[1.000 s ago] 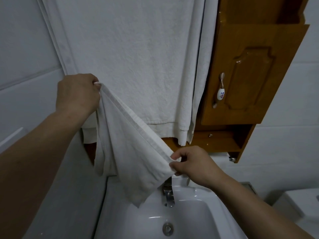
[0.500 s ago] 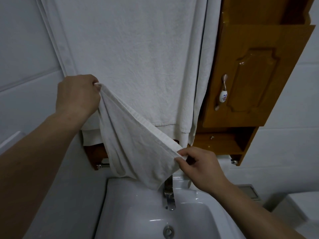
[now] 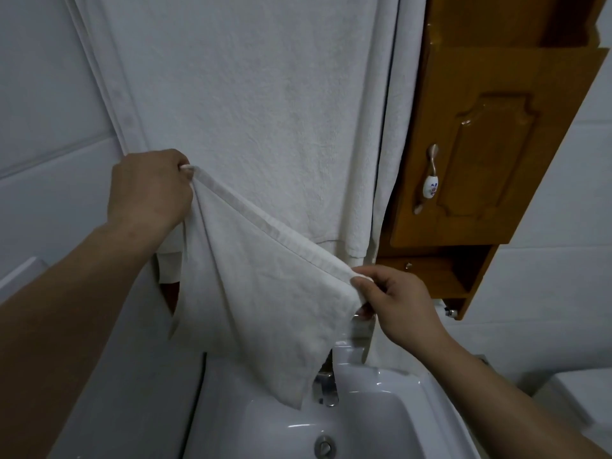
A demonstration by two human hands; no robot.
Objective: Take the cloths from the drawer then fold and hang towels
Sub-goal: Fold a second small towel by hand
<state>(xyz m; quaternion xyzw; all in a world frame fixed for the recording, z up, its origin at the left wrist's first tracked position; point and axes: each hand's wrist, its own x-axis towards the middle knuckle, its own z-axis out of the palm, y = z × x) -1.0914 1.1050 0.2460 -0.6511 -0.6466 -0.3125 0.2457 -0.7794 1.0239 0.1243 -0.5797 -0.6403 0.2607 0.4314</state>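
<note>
A small white cloth (image 3: pixel 265 299) hangs stretched between my two hands over the sink. My left hand (image 3: pixel 149 190) grips its upper left corner, held high near the wall. My right hand (image 3: pixel 394 299) pinches the other top corner, lower and to the right. The hem runs taut on a slant between them, and the cloth's bottom point dangles just above the tap. Behind it a large white towel (image 3: pixel 251 104) hangs flat against the wall, with a second narrow white towel (image 3: pixel 387 127) at its right edge.
A wooden wall cabinet (image 3: pixel 490 144) with a porcelain-tipped handle (image 3: pixel 430 180) stands at the right, an open shelf under it. Below are a white sink (image 3: pixel 381 422), its chrome tap (image 3: pixel 326 389) and the drain (image 3: pixel 324 447). A toilet tank lid (image 3: pixel 576 389) shows at the lower right.
My right hand has shifted slightly right with its corner, pulling the hem tighter. The cloth's lower point has dropped again toward the tap. My left hand has stayed in place.
</note>
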